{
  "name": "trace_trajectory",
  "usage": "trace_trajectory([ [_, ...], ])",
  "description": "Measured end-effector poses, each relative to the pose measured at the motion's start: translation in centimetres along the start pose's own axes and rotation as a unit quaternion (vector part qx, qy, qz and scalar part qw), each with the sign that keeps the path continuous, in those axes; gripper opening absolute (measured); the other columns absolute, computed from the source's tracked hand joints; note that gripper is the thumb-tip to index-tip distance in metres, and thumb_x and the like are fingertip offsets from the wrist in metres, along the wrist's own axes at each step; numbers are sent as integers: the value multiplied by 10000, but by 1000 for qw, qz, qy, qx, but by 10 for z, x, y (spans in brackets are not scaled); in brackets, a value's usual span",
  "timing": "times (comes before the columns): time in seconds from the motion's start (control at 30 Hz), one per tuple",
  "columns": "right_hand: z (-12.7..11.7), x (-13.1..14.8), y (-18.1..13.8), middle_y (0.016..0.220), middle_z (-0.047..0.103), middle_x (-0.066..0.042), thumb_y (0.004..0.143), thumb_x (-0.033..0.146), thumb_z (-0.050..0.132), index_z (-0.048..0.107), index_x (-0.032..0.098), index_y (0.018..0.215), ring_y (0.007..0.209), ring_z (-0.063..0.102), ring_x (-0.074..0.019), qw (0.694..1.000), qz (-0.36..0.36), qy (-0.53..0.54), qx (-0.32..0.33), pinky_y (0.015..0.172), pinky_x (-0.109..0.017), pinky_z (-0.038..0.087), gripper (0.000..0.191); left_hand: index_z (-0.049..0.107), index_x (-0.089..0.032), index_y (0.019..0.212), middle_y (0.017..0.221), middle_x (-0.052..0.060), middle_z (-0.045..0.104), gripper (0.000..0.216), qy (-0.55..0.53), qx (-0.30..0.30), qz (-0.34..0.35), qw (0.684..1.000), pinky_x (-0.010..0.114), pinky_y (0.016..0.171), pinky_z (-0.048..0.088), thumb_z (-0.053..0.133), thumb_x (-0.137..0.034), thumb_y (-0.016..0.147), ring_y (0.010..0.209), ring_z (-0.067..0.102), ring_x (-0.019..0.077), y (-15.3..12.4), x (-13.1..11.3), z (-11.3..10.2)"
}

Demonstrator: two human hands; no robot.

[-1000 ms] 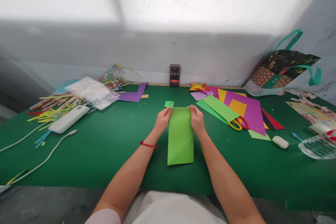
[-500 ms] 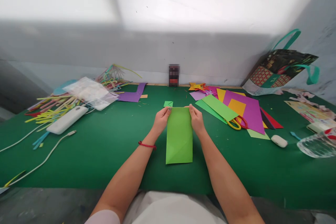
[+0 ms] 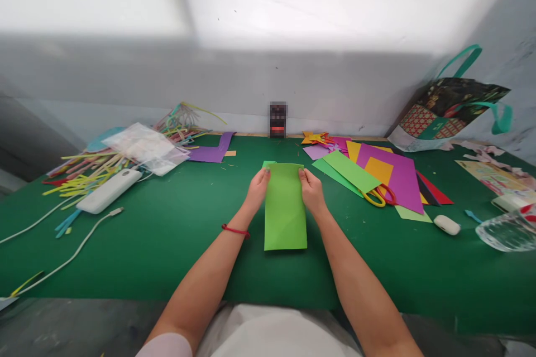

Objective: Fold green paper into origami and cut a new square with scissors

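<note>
A light green sheet of paper (image 3: 285, 209) is held upright in front of me, longer than it is wide. My left hand (image 3: 257, 189) pinches its left edge near the top between thumb and fingers. On the opposite edge my right hand (image 3: 312, 189) grips it at about the same height. Just beyond the sheet's top left corner shows part of a small green paper piece (image 3: 268, 164), mostly covered by the sheet. The fingers behind the paper are hidden.
Coloured paper sheets (image 3: 404, 184) and scissors (image 3: 379, 196) lie to the right, with a white case (image 3: 446, 225) and clear bottle (image 3: 508, 230) beyond. At left are pipe cleaners (image 3: 79, 181), a white power bank (image 3: 109, 191) and a cable (image 3: 75, 254). A bag (image 3: 439, 117) leans at back right.
The sheet's lower edge has risen a little, and its top now covers more of the small green piece. The diagonal crease near its bottom shows less. Both hands keep their hold.
</note>
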State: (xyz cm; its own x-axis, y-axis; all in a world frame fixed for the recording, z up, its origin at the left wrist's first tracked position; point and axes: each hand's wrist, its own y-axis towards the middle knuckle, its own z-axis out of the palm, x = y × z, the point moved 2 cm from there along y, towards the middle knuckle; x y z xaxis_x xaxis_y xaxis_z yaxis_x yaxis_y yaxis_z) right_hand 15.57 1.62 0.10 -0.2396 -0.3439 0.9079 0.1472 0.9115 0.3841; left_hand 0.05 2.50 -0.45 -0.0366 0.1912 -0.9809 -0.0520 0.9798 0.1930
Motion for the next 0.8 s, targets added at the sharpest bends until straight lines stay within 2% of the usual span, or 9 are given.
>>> trace_trajectory([
  [0.07,-2,-1,0,481,300,53,756,727,371,327,239,545,471,275,-119,1000,4,-10,-29,480,-272,211,534,595,-189,742,662,30,581,291,12,46,-21,999,285,665,431,656,-472,714,754,562,195,-1,1,5],
  [0.17,-4,-3,2,502,293,54,763,718,372,332,242,566,484,271,-122,998,12,-4,-55,486,-273,215,517,623,-170,805,544,-9,536,281,17,49,-53,997,267,568,422,660,-435,721,599,544,163,1,3,4],
  [0.3,-8,-5,5,523,251,62,752,729,368,303,243,568,496,241,-117,996,30,16,-85,486,-270,220,524,570,-169,732,459,-41,474,324,-6,-76,-73,994,241,443,355,505,-475,816,405,430,104,13,11,-20],
  [0.37,-10,-6,6,527,238,65,744,737,368,292,242,565,498,228,-112,994,36,19,-99,484,-268,222,532,515,-178,609,425,-36,448,379,-22,-146,-80,986,244,480,397,464,-480,833,405,438,101,19,15,-34],
  [0.43,-10,-8,7,527,235,66,744,735,370,287,240,562,499,227,-110,994,36,18,-104,484,-267,225,534,522,-178,587,417,-20,459,393,-15,-161,-77,984,271,564,454,439,-462,846,438,482,115,23,19,-42],
  [0.53,-9,-9,7,529,242,66,755,723,369,299,239,565,501,235,-110,995,31,16,-98,485,-266,230,525,625,-169,832,727,63,665,191,20,-126,-38,991,319,769,481,572,-344,778,736,626,170,24,19,-37],
  [0.63,-8,-9,6,524,255,66,768,711,363,310,238,568,499,244,-111,995,22,3,-92,493,-269,232,516,597,-223,1086,1196,92,607,376,37,-62,-1,997,346,942,415,646,-285,719,1146,525,225,18,17,-20],
  [0.73,-6,-7,4,511,270,63,782,695,364,315,238,568,492,258,-115,997,15,-11,-81,494,-273,226,507,570,-212,1158,1254,114,571,409,-8,48,-40,998,367,939,430,580,-374,783,1180,509,252,8,18,2],
  [0.8,-5,-6,3,513,284,58,790,683,369,316,240,569,493,271,-119,998,12,-6,-69,492,-274,229,498,570,-190,1157,1209,137,595,463,-21,98,-67,993,358,879,471,648,-360,733,1106,561,267,4,18,11],
])
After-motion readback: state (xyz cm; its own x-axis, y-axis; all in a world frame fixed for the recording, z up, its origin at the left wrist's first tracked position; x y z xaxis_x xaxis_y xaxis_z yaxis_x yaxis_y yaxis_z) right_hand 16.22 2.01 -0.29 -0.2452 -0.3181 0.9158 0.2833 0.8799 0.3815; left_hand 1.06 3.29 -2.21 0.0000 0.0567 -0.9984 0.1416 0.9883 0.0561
